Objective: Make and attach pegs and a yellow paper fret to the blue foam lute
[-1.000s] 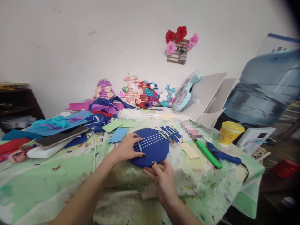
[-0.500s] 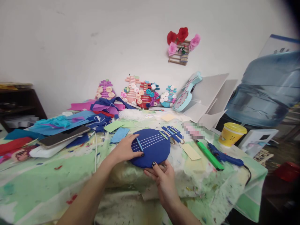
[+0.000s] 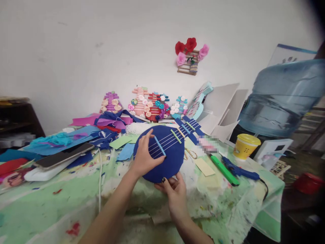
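Observation:
A round dark blue toy instrument [image 3: 170, 162] with white strings is held up over the table, its neck [image 3: 189, 127] pointing to the upper right. Across the strings lies a light blue strip [image 3: 159, 145], and green and orange strips cross them nearer the neck. My left hand [image 3: 146, 157] spans that light blue strip, thumb at its lower end and fingers at its upper end. My right hand [image 3: 174, 189] grips the lower edge of the round body, thumb in front and fingers behind it.
Right of the instrument are gold-handled scissors [image 3: 191, 153], a green cutter [image 3: 224, 170], a blue glue gun [image 3: 240, 171] and a yellow tub [image 3: 246, 145]. A phone [image 3: 63, 156] and fabric scraps [image 3: 68, 132] lie left. Decorated instruments [image 3: 152, 106] stand at the wall.
The instrument has been lifted and tilted up toward the camera, its neck rising off the table. Both hands moved with it, still holding on. The view has shifted slightly.

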Demonstrator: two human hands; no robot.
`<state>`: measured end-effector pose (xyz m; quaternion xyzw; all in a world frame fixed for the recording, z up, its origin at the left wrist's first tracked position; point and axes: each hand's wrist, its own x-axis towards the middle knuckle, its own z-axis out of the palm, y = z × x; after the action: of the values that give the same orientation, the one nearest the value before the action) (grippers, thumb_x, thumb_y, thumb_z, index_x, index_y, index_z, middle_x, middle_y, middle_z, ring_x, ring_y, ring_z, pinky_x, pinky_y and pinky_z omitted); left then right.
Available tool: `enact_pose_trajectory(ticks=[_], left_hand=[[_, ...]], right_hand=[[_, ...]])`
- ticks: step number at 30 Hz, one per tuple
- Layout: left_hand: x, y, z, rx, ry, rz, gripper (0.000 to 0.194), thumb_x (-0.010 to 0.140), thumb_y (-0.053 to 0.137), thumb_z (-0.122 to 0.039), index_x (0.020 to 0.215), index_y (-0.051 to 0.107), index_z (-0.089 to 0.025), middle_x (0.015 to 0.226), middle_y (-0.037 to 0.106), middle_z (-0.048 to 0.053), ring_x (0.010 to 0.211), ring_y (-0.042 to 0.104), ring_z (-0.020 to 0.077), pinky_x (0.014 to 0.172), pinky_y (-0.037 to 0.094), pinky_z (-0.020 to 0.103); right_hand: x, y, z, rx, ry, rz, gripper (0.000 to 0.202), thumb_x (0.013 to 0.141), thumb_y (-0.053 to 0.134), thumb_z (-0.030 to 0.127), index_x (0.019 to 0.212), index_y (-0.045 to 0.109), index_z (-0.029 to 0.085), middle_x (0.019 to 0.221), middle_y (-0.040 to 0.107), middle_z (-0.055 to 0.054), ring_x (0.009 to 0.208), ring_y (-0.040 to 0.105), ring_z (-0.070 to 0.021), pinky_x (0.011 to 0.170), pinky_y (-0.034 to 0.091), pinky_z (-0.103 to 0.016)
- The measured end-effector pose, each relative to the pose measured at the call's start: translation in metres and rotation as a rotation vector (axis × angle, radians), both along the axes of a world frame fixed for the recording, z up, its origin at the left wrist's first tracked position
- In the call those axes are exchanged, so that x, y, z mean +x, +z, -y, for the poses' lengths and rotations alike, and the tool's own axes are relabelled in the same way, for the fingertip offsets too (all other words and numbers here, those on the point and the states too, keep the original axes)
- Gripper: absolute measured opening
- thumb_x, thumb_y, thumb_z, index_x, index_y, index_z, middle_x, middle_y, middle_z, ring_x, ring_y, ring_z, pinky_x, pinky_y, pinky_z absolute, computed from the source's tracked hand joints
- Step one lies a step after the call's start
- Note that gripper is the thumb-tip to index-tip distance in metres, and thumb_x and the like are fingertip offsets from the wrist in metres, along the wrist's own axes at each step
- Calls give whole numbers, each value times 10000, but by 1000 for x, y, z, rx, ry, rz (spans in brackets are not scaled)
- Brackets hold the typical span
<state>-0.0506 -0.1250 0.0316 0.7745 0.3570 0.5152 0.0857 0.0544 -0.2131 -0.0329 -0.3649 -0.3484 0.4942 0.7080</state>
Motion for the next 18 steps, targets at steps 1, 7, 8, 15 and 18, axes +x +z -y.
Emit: enact_pose_trajectory(ticks=[1, 7, 8, 15, 18], left_hand=[[6, 5, 3, 38, 15, 12, 867, 637, 665, -324, 1364, 201, -237, 1222, 456, 89, 1159, 414, 255, 997, 313, 422], [31, 24, 17, 238, 42, 30, 813, 669, 645, -344, 1348, 214, -222, 1274, 428, 104, 1224, 338, 282, 1022, 263, 455], [34, 24, 18, 251, 47, 28, 804, 665, 649, -342, 1339, 227, -224, 1278, 427, 105, 1233, 327, 288, 1026, 250, 466], [43, 17, 19, 244, 75, 19, 731, 654, 649, -333, 1283, 295, -215, 1285, 415, 117, 1247, 316, 297, 1044, 200, 498], [43, 15, 20, 239, 65, 7, 729, 654, 648, -320, 1281, 291, -217, 1291, 420, 115, 1255, 309, 298, 1052, 170, 511]], right_hand=[[0, 1, -1, 23, -8, 5, 627, 665, 701, 319, 1211, 419, 194, 916, 677, -64, 770, 655, -204, 672, 543, -323], [1, -6, -4, 85, -14, 2, 609, 709, 662, 278, 1237, 368, 198, 957, 660, -64, 858, 631, -209, 693, 534, -322], [1, -8, -3, 92, -10, 2, 603, 717, 653, 271, 1240, 362, 197, 954, 659, -63, 855, 631, -208, 697, 532, -326], [0, -8, 1, 97, 8, -1, 604, 725, 637, 268, 1257, 358, 207, 929, 655, -64, 833, 629, -216, 691, 531, -344], [-1, -10, 2, 81, -10, -9, 612, 705, 650, 277, 1246, 375, 206, 879, 658, -57, 799, 629, -214, 669, 533, -338]])
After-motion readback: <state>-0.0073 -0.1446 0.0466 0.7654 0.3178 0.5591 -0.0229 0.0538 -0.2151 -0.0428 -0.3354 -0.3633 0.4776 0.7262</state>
